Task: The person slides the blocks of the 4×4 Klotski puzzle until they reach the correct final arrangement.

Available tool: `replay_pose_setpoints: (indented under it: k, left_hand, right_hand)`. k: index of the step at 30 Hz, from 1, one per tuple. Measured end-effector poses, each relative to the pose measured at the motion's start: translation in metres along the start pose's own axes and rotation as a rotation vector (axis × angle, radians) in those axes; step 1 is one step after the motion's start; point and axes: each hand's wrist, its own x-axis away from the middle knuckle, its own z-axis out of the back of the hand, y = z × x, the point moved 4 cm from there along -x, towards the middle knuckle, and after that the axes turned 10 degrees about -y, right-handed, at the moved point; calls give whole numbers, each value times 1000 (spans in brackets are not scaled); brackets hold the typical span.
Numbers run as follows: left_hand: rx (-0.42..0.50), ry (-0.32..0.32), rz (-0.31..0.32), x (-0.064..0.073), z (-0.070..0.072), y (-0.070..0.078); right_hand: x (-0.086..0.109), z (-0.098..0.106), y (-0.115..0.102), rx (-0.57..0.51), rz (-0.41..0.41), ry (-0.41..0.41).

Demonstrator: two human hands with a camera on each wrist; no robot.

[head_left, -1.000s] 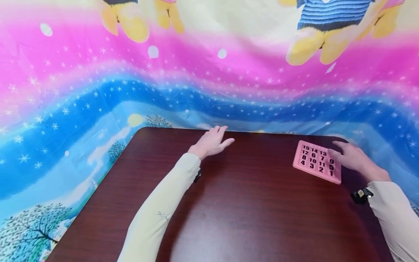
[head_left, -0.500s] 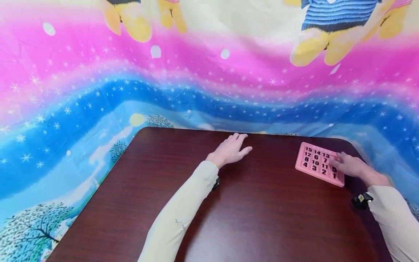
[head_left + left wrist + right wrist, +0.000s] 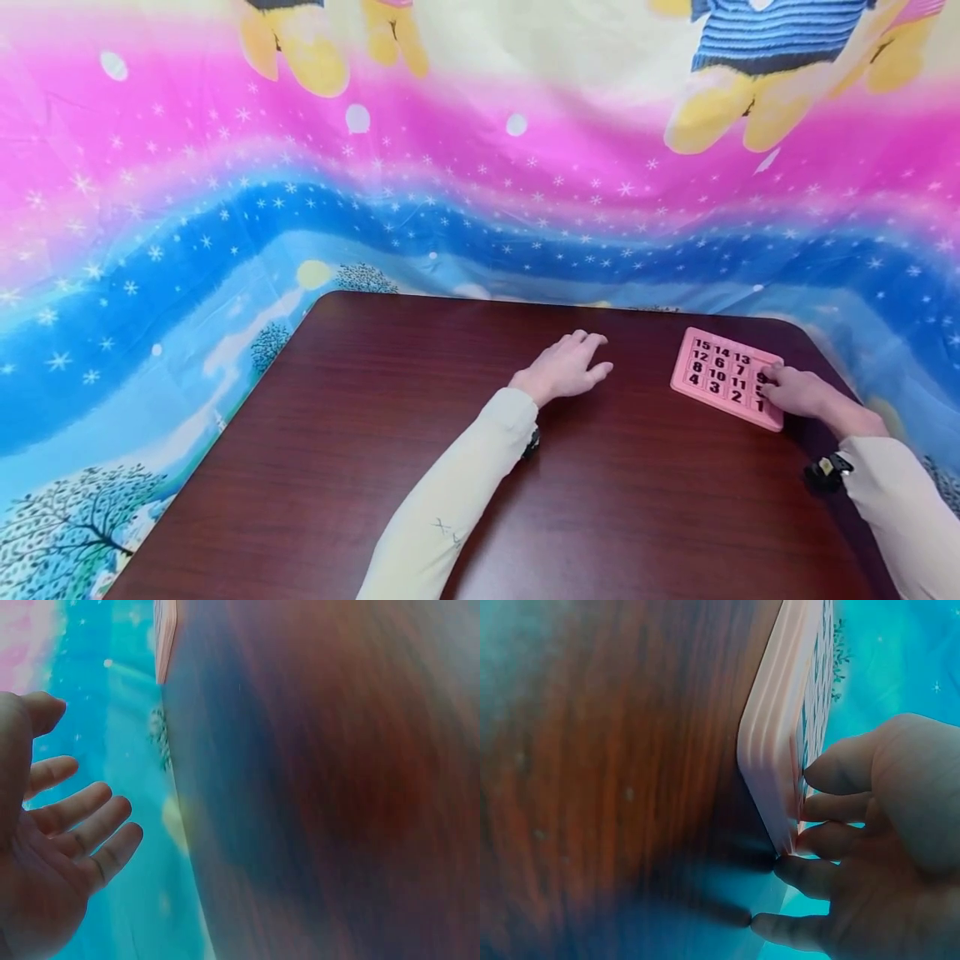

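Observation:
A pink number slide puzzle [image 3: 705, 392] with black numerals lies flat near the far right of the dark wooden table. My right hand [image 3: 801, 392] reaches in from the right. Its thumb and fingertips are at the right column of tiles, around 9 and 5. In the right wrist view the thumb [image 3: 844, 766] and nearest fingers meet the puzzle's [image 3: 769, 727] numbered face and corner, while the lowest fingers extend past it toward the table. My left hand [image 3: 564, 367] hovers over the table left of the puzzle, fingers spread and loosely bent, holding nothing.
The brown table [image 3: 337, 433] has rounded far corners. A printed cloth [image 3: 480, 183] in pink and blue hangs right behind its far edge and down both sides. Black wrist cameras [image 3: 827, 472] sit at the cuffs of the pale sleeves [image 3: 450, 500].
My left hand has moved right and a little nearer to me. My right hand has come down onto the puzzle's right column. The puzzle has shifted slightly left in the last half second.

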Motion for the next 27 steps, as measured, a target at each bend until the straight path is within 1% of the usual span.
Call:
replay_pose_setpoints:
  k: [4, 8, 12, 15, 20, 22, 25, 27]
  left_hand:
    - [-52, -17, -11, -8, -12, 15]
    - [-166, -65, -34, -13, -28, 30]
    - [-260, -111, -37, -18, -42, 42]
    - [-291, -111, -32, -22, -48, 49]
    - [-327, -71, -48, -27, -52, 62]
    - [-339, -68, -45, -29, -52, 66]
    - [-358, -91, -16, -30, -48, 71]
    - [-364, -109, 10, -31, -47, 71]
  right_hand:
    - [4, -1, -6, 20, 11, 25]
    - [7, -3, -13, 40, 31, 42]
    - [10, -6, -21, 32, 41, 44]
    - [12, -9, -29, 20, 49, 42]
    - [15, -13, -44, 8, 64, 52]
    - [16, -15, -52, 5, 67, 51]
    - [19, -18, -64, -1, 73, 38]
    - [21, -20, -73, -2, 83, 35]
